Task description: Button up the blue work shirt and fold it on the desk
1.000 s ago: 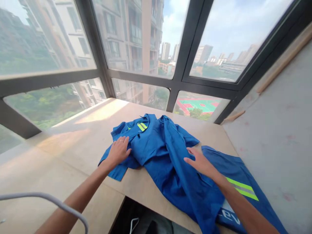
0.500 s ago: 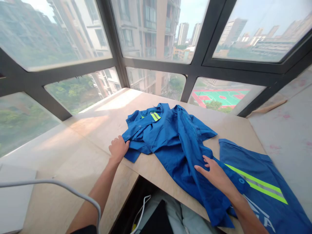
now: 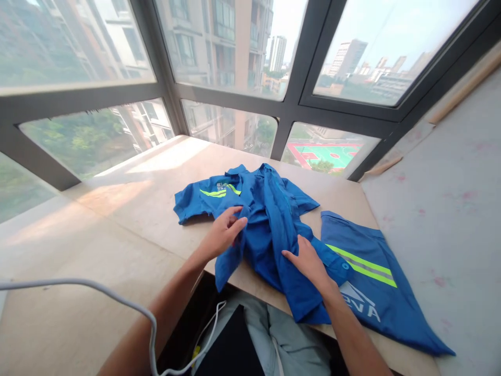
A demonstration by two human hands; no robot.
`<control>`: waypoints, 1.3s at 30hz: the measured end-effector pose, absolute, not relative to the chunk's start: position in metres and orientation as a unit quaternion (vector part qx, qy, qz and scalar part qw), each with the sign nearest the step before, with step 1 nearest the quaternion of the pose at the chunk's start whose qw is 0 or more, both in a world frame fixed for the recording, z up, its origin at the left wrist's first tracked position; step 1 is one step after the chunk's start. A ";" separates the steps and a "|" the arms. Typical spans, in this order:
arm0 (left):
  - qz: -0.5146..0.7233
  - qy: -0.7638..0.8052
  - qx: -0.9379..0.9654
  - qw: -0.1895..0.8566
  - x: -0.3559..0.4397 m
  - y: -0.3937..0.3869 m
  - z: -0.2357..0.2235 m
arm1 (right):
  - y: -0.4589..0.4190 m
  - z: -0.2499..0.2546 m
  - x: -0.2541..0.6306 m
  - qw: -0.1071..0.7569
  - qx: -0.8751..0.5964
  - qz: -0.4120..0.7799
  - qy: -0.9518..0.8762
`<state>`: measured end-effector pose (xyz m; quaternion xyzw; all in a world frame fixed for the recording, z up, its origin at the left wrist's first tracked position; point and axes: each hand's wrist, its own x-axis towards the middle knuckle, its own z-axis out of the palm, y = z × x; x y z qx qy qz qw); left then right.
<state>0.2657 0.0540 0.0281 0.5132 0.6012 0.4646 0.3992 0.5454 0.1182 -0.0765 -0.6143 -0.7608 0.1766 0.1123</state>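
Note:
A blue work shirt (image 3: 270, 219) with lime-yellow reflective stripes lies crumpled on a wooden tabletop (image 3: 129, 209). My left hand (image 3: 224, 232) pinches a fold of the shirt's front panel near its left half. My right hand (image 3: 309, 263) lies flat with fingers stretched out on the shirt's lower part, which hangs over the table's front edge. A second blue garment (image 3: 371, 282), with a reflective stripe and white lettering, lies flat to the right, touching the shirt.
Large windows (image 3: 235, 52) with dark frames close off the far side. A pale wall board (image 3: 450, 183) rises on the right. A white cable (image 3: 117, 303) curves across the lower left. Below the table's front edge lie dark and grey items (image 3: 254, 344).
My left hand moved right from the shirt's left edge and gripped a fold of the front panel. The left sleeve now lies spread out. My right hand shifted slightly left on the cloth.

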 end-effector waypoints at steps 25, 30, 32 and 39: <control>0.547 0.728 0.374 0.177 0.256 -0.024 -0.092 | 0.085 -0.090 0.559 0.271 -0.592 0.163 -0.741; 0.527 0.676 0.383 0.343 0.279 0.004 -0.085 | 0.082 -0.093 0.556 0.180 -0.631 0.132 -0.743; 0.539 0.602 0.418 0.415 0.300 0.018 -0.076 | 0.083 -0.088 0.542 0.163 -0.628 0.133 -0.750; 0.549 0.434 0.447 0.557 0.335 0.055 -0.084 | 0.087 -0.080 0.509 0.268 -0.509 0.283 -0.768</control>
